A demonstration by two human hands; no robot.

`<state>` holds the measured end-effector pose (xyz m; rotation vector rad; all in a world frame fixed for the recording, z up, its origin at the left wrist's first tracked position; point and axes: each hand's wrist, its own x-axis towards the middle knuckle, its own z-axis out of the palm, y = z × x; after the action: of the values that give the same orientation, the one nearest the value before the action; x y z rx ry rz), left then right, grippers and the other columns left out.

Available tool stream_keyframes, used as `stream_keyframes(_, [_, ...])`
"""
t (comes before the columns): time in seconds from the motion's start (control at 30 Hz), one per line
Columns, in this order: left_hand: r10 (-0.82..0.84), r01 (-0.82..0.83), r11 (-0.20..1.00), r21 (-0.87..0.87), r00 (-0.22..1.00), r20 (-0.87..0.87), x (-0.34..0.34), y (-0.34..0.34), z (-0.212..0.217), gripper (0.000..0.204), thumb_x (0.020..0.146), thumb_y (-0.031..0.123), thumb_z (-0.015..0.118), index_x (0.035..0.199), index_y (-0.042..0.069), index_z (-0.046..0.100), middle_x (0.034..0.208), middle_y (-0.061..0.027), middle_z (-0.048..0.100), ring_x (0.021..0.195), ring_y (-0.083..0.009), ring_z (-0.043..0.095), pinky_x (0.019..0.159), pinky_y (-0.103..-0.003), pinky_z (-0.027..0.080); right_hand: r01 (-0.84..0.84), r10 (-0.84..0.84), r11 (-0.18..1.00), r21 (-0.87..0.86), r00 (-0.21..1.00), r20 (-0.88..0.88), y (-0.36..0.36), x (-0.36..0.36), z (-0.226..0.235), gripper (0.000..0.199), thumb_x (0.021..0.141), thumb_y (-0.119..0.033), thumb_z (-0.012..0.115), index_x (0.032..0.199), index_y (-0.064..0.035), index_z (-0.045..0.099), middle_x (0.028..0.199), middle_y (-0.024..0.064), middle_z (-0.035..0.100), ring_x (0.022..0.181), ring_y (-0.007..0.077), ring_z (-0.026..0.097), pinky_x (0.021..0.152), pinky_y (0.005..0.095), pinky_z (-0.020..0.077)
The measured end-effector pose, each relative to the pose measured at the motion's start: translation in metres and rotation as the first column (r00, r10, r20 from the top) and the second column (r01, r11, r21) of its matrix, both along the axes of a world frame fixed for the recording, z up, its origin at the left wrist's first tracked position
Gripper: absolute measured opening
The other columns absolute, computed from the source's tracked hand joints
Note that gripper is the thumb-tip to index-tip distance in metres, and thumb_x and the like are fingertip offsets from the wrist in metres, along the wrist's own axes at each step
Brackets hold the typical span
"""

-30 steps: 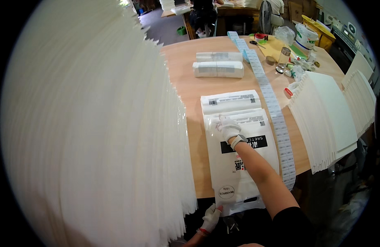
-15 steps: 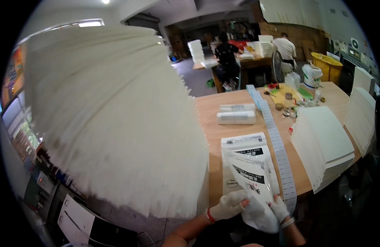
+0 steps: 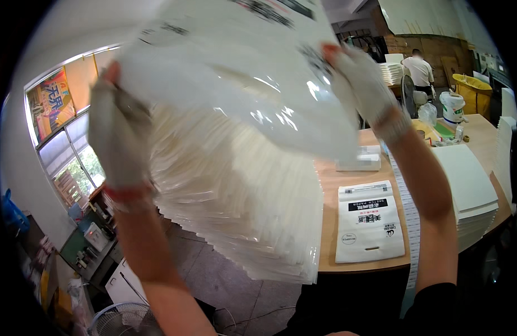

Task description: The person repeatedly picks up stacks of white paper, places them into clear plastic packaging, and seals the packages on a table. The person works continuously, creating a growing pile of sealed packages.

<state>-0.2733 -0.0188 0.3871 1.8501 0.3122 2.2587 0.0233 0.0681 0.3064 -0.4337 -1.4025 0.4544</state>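
Both my hands wear white gloves with bare fingertips and are raised in front of the tall stack. Between them a glossy, translucent plastic bag (image 3: 230,84) with black print is stretched out. My left hand (image 3: 123,131) pinches its left edge, closed. My right hand (image 3: 365,84) is closed on its right side. Whether anything lies inside the bag I cannot tell. Behind and below it rises a tall stack of white, plastic-wrapped packs (image 3: 241,196), its upper part covered by the bag. A flat pile of printed bags (image 3: 370,224) lies on the table.
The wooden table (image 3: 328,241) carries rolled white packs (image 3: 359,162), a long label strip (image 3: 413,235) and a paper stack (image 3: 466,179). A white bucket (image 3: 452,106) stands at its far end. A fan (image 3: 124,319) is at lower left. One person (image 3: 418,70) sits farther back.
My hands have lifted a printed bag from over the table up and left, spreading it before the tall stack. The view has swung left. The printed pile now lies uncovered.
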Motion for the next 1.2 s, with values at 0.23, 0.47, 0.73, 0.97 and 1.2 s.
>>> stream_keyframes(0.23, [0.097, -0.08, 0.983, -0.168, 0.991, 0.097, -0.161, 0.08, 0.104, 0.025, 0.087, 0.019, 0.049, 0.102, -0.001, 0.051, 0.098, -0.0118, 0.056, 0.091, -0.0241, 0.056, 0.08, -0.037, 0.05, -0.41, 0.415, 0.893, -0.182, 0.91, -0.016, 0.038, -0.11, 0.136, 0.032, 0.083, -0.037, 0.055, 0.07, -0.0083, 0.055, 0.05, -0.0004, 0.041, 0.04, 0.0079, 0.036, 0.036, 0.0222, 0.0271])
stream_keyframes(0.47, [0.793, -0.979, 0.177, -0.105, 0.205, -0.574, -0.272, 0.153, 0.012, 0.03, 0.091, 0.031, 0.045, 0.102, 0.008, 0.059, 0.087, 0.0009, 0.056, 0.078, -0.0116, 0.05, 0.068, -0.028, 0.04, -0.23, 0.305, 0.93, -0.286, 0.917, 0.256, 0.067, -0.127, 0.098, 0.037, 0.087, -0.041, 0.05, 0.067, -0.0099, 0.048, 0.054, -0.0013, 0.04, 0.042, 0.0086, 0.034, 0.039, 0.0255, 0.0319])
stream_keyframes(0.73, [0.972, -0.954, 0.226, 0.196, 0.208, -0.109, -0.209, 0.049, -0.303, 0.035, 0.093, 0.021, 0.035, 0.116, -0.001, 0.048, 0.107, -0.0174, 0.051, 0.103, -0.0246, 0.047, 0.091, -0.035, 0.036, 0.043, 0.003, 0.998, -0.044, 0.676, 0.737, -0.02, 0.006, -0.163, 0.009, 0.08, -0.017, 0.056, 0.081, -0.008, 0.058, 0.071, 0.0062, 0.059, 0.063, 0.0178, 0.059, 0.059, 0.0277, 0.0475])
stream_keyframes(0.97, [-0.142, -0.344, 0.207, -0.916, 0.916, -0.376, -0.106, -0.013, -0.659, 0.022, 0.087, 0.009, 0.038, 0.106, 0.003, 0.047, 0.094, -0.012, 0.056, 0.077, -0.021, 0.055, 0.068, -0.03, 0.048, 0.956, -0.34, 0.287, 0.061, 0.042, 0.94, -0.142, 0.277, -0.281, 0.044, 0.074, -0.023, 0.061, 0.113, -0.0043, 0.053, 0.114, 0.0181, 0.053, 0.105, 0.0309, 0.05, 0.091, 0.0358, 0.0401])
stream_keyframes(1.2, [-0.723, 0.07, 0.326, -0.943, 0.66, -0.201, 0.122, -0.005, -0.581, 0.01, 0.084, 0.008, 0.058, 0.087, -0.001, 0.056, 0.07, -0.0048, 0.055, 0.062, -0.01, 0.055, 0.056, -0.024, 0.047, 0.893, -0.423, 0.334, 0.3, -0.143, 0.895, -0.159, 0.352, -0.329, 0.036, 0.078, -0.026, 0.059, 0.105, -0.0025, 0.055, 0.101, 0.0167, 0.059, 0.092, 0.0296, 0.057, 0.078, 0.0351, 0.0463])
